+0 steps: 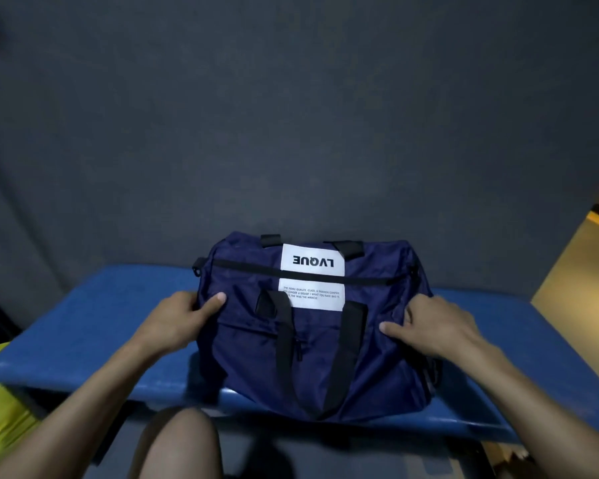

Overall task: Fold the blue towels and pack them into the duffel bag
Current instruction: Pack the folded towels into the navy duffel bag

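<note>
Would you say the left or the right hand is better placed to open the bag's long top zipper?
Probably the right hand: the zipper seems to end nearest it, while the left hand steadies the duffel bag. The pull itself is not clearly visible.

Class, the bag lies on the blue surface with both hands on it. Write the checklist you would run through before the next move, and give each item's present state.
1. Duffel bag rests fully on the blue surface: not ok, its near edge hangs over the front.
2. Long zip open for packing: not ok, it looks closed.
3. Left hand has a grip on the bag's side: ok.
4. Right hand holds the other side: ok.
5. Black handle clear of the zip: ok, it lies toward the person.
6. Blue towels folded and ready: cannot tell, none in view.
</note>
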### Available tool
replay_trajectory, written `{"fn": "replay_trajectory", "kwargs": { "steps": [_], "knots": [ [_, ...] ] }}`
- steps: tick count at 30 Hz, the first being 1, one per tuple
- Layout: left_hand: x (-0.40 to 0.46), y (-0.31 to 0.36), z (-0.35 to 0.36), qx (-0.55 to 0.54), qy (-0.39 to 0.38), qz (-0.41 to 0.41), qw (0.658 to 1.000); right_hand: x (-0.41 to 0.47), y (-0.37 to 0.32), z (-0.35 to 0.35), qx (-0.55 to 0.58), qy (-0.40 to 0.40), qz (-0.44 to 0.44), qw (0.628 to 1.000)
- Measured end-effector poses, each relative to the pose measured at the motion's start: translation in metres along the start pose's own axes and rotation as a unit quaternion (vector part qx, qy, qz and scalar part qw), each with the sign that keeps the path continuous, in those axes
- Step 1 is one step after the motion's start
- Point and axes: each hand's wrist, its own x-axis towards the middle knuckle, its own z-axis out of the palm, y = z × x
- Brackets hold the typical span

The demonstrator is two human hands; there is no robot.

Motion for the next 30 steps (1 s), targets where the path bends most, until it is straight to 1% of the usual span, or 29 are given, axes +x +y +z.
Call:
{"fn": "replay_trajectory", "kwargs": {
  "steps": [3, 4, 5, 6, 7, 8, 9, 10, 11, 12, 13, 14, 15, 16, 17, 18, 19, 20, 21, 22, 23, 24, 25, 26, 28, 29, 30],
  "knots": [
    [0.001, -0.007, 0.007, 0.010, 0.052, 0.032, 0.998, 0.007, 0.003, 0.015, 0.019, 0.024, -0.008, 0.999],
    [0.002, -0.009, 0.008, 0.008, 0.070, 0.039, 0.997, 0.008, 0.008, 0.015, 0.054, 0.032, -0.016, 0.998],
    [0.003, -0.011, 0.008, -0.015, 0.094, 0.038, 0.995, 0.008, 0.018, 0.011, 0.120, 0.038, -0.028, 0.992],
    [0.005, -0.013, 0.007, -0.049, 0.121, 0.031, 0.991, 0.006, 0.029, 0.005, 0.225, 0.041, -0.045, 0.972],
    [0.008, -0.015, 0.005, -0.080, 0.141, 0.019, 0.987, 0.002, 0.042, -0.003, 0.351, 0.031, -0.062, 0.934],
    [0.010, -0.017, 0.003, -0.103, 0.142, 0.006, 0.984, -0.003, 0.052, -0.010, 0.442, 0.008, -0.076, 0.894],
    [0.010, -0.017, 0.004, -0.121, 0.124, -0.004, 0.985, -0.006, 0.060, -0.011, 0.476, -0.015, -0.081, 0.875],
    [0.010, -0.018, 0.006, -0.138, 0.096, -0.011, 0.986, -0.007, 0.066, -0.008, 0.460, -0.030, -0.084, 0.884],
    [0.008, -0.018, 0.009, -0.147, 0.074, -0.012, 0.986, -0.005, 0.071, -0.001, 0.421, -0.030, -0.076, 0.903],
    [0.006, -0.018, 0.011, -0.143, 0.070, -0.007, 0.987, -0.002, 0.074, 0.009, 0.371, -0.013, -0.058, 0.927],
    [0.004, -0.019, 0.012, -0.126, 0.091, 0.009, 0.988, 0.002, 0.076, 0.017, 0.328, 0.014, -0.039, 0.944],
    [0.003, -0.021, 0.011, -0.096, 0.129, 0.038, 0.986, 0.003, 0.074, 0.022, 0.294, 0.050, -0.029, 0.954],
    [0.002, -0.022, 0.009, -0.058, 0.176, 0.087, 0.979, 0.004, 0.071, 0.023, 0.258, 0.099, -0.039, 0.960],
    [0.002, -0.022, 0.005, -0.011, 0.214, 0.158, 0.964, 0.003, 0.066, 0.020, 0.205, 0.148, -0.075, 0.965],
    [0.002, -0.022, 0.001, 0.046, 0.217, 0.236, 0.946, 0.002, 0.060, 0.016, 0.138, 0.190, -0.127, 0.964],
    [0.002, -0.020, -0.003, 0.107, 0.188, 0.302, 0.928, 0.002, 0.052, 0.011, 0.075, 0.210, -0.181, 0.958],
    [0.004, -0.017, -0.004, 0.165, 0.145, 0.344, 0.913, 0.005, 0.045, 0.009, 0.027, 0.201, -0.225, 0.953],
    [0.008, -0.018, -0.002, 0.224, 0.103, 0.360, 0.900, 0.007, 0.036, 0.008, -0.020, 0.171, -0.249, 0.953],
    [0.009, -0.019, -0.001, 0.279, 0.071, 0.351, 0.891, 0.011, 0.030, 0.009, -0.066, 0.135, -0.250, 0.957],
    [0.012, -0.022, 0.000, 0.327, 0.045, 0.321, 0.887, 0.015, 0.027, 0.010, -0.110, 0.103, -0.233, 0.961],
    [0.013, -0.024, -0.002, 0.363, 0.020, 0.281, 0.888, 0.016, 0.026, 0.009, -0.144, 0.088, -0.208, 0.964],
    [0.014, -0.025, -0.005, 0.379, 0.007, 0.245, 0.893, 0.017, 0.026, 0.008, -0.154, 0.084, -0.181, 0.968],
    [0.013, -0.023, -0.007, 0.377, 0.007, 0.226, 0.898, 0.017, 0.026, 0.006, -0.149, 0.096, -0.164, 0.970],
    [0.013, -0.018, -0.008, 0.365, 0.021, 0.229, 0.902, 0.018, 0.024, 0.003, -0.143, 0.117, -0.157, 0.970],
    [0.016, -0.002, -0.003, 0.340, 0.054, 0.277, 0.897, 0.021, 0.014, -0.001, -0.139, 0.142, -0.181, 0.963],
    [0.015, 0.010, 0.003, 0.325, 0.057, 0.312, 0.891, 0.024, 0.004, -0.001, -0.138, 0.135, -0.199, 0.961],
    [0.015, 0.022, 0.011, 0.313, 0.042, 0.347, 0.883, 0.027, -0.007, 0.001, -0.136, 0.121, -0.213, 0.960]
  ]
}}
